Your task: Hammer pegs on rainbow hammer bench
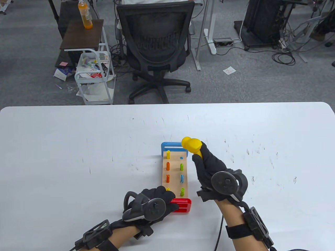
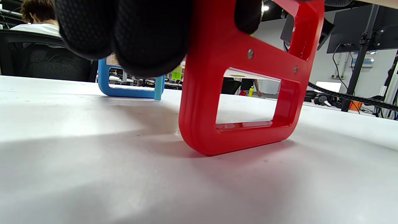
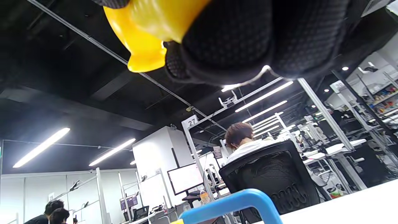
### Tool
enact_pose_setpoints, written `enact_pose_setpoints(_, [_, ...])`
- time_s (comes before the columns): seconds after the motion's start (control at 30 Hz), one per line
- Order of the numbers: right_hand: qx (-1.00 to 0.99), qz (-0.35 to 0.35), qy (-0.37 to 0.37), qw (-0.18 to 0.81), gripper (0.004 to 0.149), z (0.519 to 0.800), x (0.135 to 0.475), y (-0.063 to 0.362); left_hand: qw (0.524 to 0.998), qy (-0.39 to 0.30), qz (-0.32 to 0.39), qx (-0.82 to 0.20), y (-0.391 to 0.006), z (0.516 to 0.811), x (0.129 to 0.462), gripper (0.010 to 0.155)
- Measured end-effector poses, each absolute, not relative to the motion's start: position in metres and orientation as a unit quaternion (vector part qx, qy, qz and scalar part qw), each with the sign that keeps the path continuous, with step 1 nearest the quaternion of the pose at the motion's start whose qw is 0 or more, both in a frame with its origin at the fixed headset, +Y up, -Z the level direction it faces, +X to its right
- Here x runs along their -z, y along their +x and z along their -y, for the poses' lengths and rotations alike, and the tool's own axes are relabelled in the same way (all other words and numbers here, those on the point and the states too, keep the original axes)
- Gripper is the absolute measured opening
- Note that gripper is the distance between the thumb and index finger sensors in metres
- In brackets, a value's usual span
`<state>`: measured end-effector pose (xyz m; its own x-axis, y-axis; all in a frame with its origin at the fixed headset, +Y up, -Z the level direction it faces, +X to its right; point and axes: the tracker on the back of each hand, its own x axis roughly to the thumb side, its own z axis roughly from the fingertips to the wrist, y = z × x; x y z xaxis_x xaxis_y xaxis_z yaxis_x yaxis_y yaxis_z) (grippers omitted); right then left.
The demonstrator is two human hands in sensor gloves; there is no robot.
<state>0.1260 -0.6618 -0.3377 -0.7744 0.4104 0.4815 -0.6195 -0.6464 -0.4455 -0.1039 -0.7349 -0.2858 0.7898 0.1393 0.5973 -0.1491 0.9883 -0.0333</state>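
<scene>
I see the peg bench (image 1: 174, 177) lying on the white table (image 1: 65, 146), a little toward my side of its middle, set lengthwise away from me. Its wooden top carries two rows of pegs. The yellow peg (image 1: 168, 154), the orange peg (image 1: 168, 165) and the second orange peg (image 1: 167, 178) behind the bench's left edge stand well up, as do the green peg (image 1: 181, 166), the blue peg (image 1: 182, 178) and the near green peg (image 1: 182, 192) on the right side. A blue peg at the far right (image 1: 180, 157) and a yellow peg at the near left (image 1: 167, 188) sit almost flush with the top.

My left hand (image 1: 154, 202) rests on the bench's near left corner, fingers curled over the red end frame (image 2: 217, 102); in the left wrist view the fingertips (image 2: 149, 40) wrap the top of that frame, which stands on the table. The blue end frame (image 1: 171, 147) closes the far end of the bench.

My right hand (image 1: 209, 167) is just right of the bench, clenched round the handle of the yellow hammer (image 1: 191, 146). The hammer head hangs above the bench's far right corner, apparently clear of the pegs, though I cannot judge the height well.

A black office chair (image 1: 157, 47) stands beyond the bench, past the table edge.
</scene>
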Motion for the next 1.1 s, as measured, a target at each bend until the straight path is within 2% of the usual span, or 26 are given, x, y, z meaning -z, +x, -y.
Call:
enact_pose_setpoints(0.1, [-0.909, 0.265, 0.183, 0.265, 0.064, 0.675, 0.343, 0.119, 0.946, 0.008, 0.315, -0.076, -0.104, 0.735, 0.286, 0.058])
enact_pose_setpoints(0.13, [-0.926, 0.212, 0.193, 0.244, 0.064, 0.685, 0.349, 0.115, 0.946, 0.008, 0.315, -0.076, -0.104, 0.735, 0.286, 0.058])
enact_pose_setpoints(0.17, [-0.948, 0.128, 0.195, 0.215, 0.064, 0.692, 0.357, 0.11, 0.946, 0.008, 0.315, -0.076, -0.104, 0.735, 0.286, 0.058])
enact_pose_setpoints(0.2, [-0.972, -0.106, 0.147, 0.147, 0.066, 0.705, 0.367, 0.105, 0.946, 0.007, 0.315, -0.076, -0.104, 0.735, 0.286, 0.058])
enact_pose_setpoints(0.23, [-0.956, -0.152, 0.156, 0.197, 0.065, 0.693, 0.36, 0.11, 0.946, 0.008, 0.315, -0.077, -0.104, 0.735, 0.286, 0.058])
enact_pose_setpoints(0.27, [-0.962, -0.053, 0.157, 0.219, 0.064, 0.686, 0.357, 0.108, 0.946, 0.008, 0.316, -0.077, -0.104, 0.735, 0.286, 0.058])
enact_pose_setpoints(0.3, [-0.953, 0.124, 0.137, 0.241, 0.064, 0.678, 0.35, 0.11, 0.946, 0.007, 0.315, -0.076, -0.104, 0.735, 0.286, 0.058])
enact_pose_setpoints(0.33, [-0.929, 0.228, 0.141, 0.255, 0.064, 0.67, 0.345, 0.112, 0.946, 0.007, 0.315, -0.076, -0.104, 0.735, 0.286, 0.058])
enact_pose_setpoints(0.37, [-0.927, 0.243, 0.158, 0.238, 0.064, 0.662, 0.341, 0.113, 0.946, 0.008, 0.315, -0.076, -0.104, 0.735, 0.286, 0.058])
enact_pose_setpoints(0.4, [-0.928, 0.238, 0.161, 0.236, 0.064, 0.657, 0.337, 0.115, 0.946, 0.008, 0.315, -0.076, -0.104, 0.735, 0.286, 0.058])
enact_pose_setpoints(0.47, [-0.908, 0.275, 0.168, 0.267, 0.064, 0.655, 0.331, 0.117, 0.946, 0.008, 0.315, -0.076, -0.104, 0.735, 0.286, 0.058])
enact_pose_setpoints(0.6, [-0.891, 0.289, 0.199, 0.289, 0.065, 0.658, 0.331, 0.117, 0.946, 0.01, 0.315, -0.076, -0.104, 0.735, 0.286, 0.058])
enact_pose_setpoints(0.77, [-0.901, 0.27, 0.196, 0.277, 0.065, 0.675, 0.34, 0.115, 0.946, 0.011, 0.315, -0.077, -0.104, 0.735, 0.285, 0.058])
enact_pose_setpoints(0.8, [-0.921, 0.235, 0.203, 0.238, 0.065, 0.683, 0.346, 0.112, 0.946, 0.012, 0.315, -0.077, -0.104, 0.735, 0.285, 0.058])
enact_pose_setpoints(0.83, [-0.942, 0.169, 0.213, 0.198, 0.064, 0.687, 0.355, 0.108, 0.946, 0.012, 0.316, -0.077, -0.104, 0.735, 0.285, 0.058])
enact_pose_setpoints(0.87, [-0.981, -0.068, 0.16, 0.082, 0.066, 0.704, 0.368, 0.102, 0.946, 0.011, 0.316, -0.077, -0.104, 0.735, 0.285, 0.058])
enact_pose_setpoints(0.9, [-0.973, -0.094, 0.175, 0.115, 0.065, 0.692, 0.36, 0.107, 0.946, 0.012, 0.316, -0.077, -0.104, 0.735, 0.285, 0.058])
enact_pose_setpoints(0.93, [-0.975, 0.005, 0.179, 0.133, 0.064, 0.687, 0.356, 0.105, 0.946, 0.013, 0.316, -0.076, -0.104, 0.735, 0.285, 0.058])
enact_pose_setpoints(0.97, [-0.959, 0.154, 0.173, 0.163, 0.063, 0.684, 0.35, 0.108, 0.946, 0.013, 0.316, -0.075, -0.103, 0.735, 0.285, 0.058])
enact_pose_setpoints(1.0, [-0.941, 0.214, 0.188, 0.184, 0.063, 0.681, 0.347, 0.109, 0.946, 0.013, 0.316, -0.076, -0.104, 0.735, 0.285, 0.058])
enact_pose_setpoints(1.07, [-0.942, 0.198, 0.187, 0.197, 0.064, 0.675, 0.343, 0.112, 0.946, 0.013, 0.316, -0.076, -0.104, 0.735, 0.285, 0.058])
enact_pose_setpoints(1.1, [-0.936, 0.211, 0.187, 0.211, 0.064, 0.672, 0.34, 0.114, 0.945, 0.013, 0.316, -0.077, -0.104, 0.735, 0.285, 0.058])
